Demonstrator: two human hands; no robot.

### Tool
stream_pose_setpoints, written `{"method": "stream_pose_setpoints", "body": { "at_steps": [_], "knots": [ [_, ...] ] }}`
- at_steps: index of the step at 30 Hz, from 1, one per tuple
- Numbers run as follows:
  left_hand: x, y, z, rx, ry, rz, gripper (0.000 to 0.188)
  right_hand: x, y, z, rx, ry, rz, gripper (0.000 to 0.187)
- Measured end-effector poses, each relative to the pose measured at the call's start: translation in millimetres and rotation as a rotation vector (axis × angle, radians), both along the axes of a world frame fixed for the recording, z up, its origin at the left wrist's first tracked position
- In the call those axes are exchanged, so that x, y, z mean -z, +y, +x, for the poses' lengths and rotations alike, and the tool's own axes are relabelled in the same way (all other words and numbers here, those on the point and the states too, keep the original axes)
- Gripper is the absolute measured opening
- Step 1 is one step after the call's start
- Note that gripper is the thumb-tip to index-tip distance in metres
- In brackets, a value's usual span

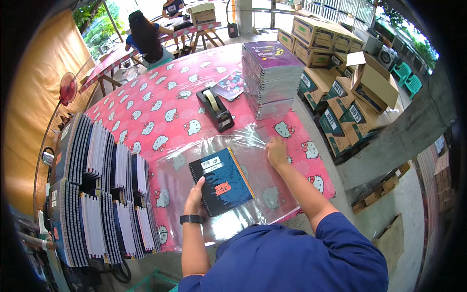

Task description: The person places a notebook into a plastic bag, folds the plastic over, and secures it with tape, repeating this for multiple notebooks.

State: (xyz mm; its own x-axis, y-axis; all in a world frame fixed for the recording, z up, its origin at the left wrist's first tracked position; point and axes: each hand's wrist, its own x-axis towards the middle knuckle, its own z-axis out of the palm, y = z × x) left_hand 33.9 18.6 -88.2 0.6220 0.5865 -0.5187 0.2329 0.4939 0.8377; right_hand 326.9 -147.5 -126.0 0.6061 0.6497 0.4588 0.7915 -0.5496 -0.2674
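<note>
A dark blue spiral notebook with a red printed title and a white label lies tilted on a clear plastic sheet. My left hand grips its left, coil-bound edge, thumb on the cover; the other fingers are mostly hidden. At the sheet's far right corner, my right hand is closed, pinching the plastic. Beyond the sheet stands a black tape dispenser with a roll of clear tape. A tall stack of wrapped notebooks with a purple top cover rises at the far right of the table.
Piles of spiral notebooks line the table's left side. A pink cat-print tablecloth covers the table. A flowered booklet lies by the wrapped stack. Cardboard boxes stand at right, a red fan at left. Two people sit farther back.
</note>
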Motion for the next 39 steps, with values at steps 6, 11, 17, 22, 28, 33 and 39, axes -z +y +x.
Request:
{"method": "stream_pose_setpoints", "body": {
  "at_steps": [6,11,17,22,28,33,39],
  "knots": [
    [4.2,-4.8,4.8,0.043,0.506,0.753,0.071,-11.2,-18.6,-12.8,-0.044,0.082,0.201,0.017],
    [46.3,-13.5,-3.7,-0.102,0.213,0.704,0.062,-56.8,-78.4,-29.6,-0.107,0.685,-0.265,0.025],
    [26.4,-13.8,1.6,-0.276,0.240,0.576,0.079,-110.5,-5.0,-130.9,-0.344,0.555,-0.230,0.019],
    [-22.2,-31.1,20.4,-0.063,0.312,0.802,0.124,-109.8,32.7,-217.5,-0.437,0.234,-0.615,0.022],
    [-29.3,-49.8,22.8,-0.027,0.386,0.920,0.131,-112.1,-7.1,-212.3,-0.482,0.134,-0.582,0.034],
    [-14.6,-40.6,7.4,-0.061,0.350,0.715,0.122,-133.5,-59.7,-167.3,-0.471,0.465,-0.675,0.024],
    [-12.0,-34.0,0.1,-0.068,0.353,0.742,0.118,-110.3,19.5,-107.2,-0.734,0.905,0.006,0.035]
  ]
}}
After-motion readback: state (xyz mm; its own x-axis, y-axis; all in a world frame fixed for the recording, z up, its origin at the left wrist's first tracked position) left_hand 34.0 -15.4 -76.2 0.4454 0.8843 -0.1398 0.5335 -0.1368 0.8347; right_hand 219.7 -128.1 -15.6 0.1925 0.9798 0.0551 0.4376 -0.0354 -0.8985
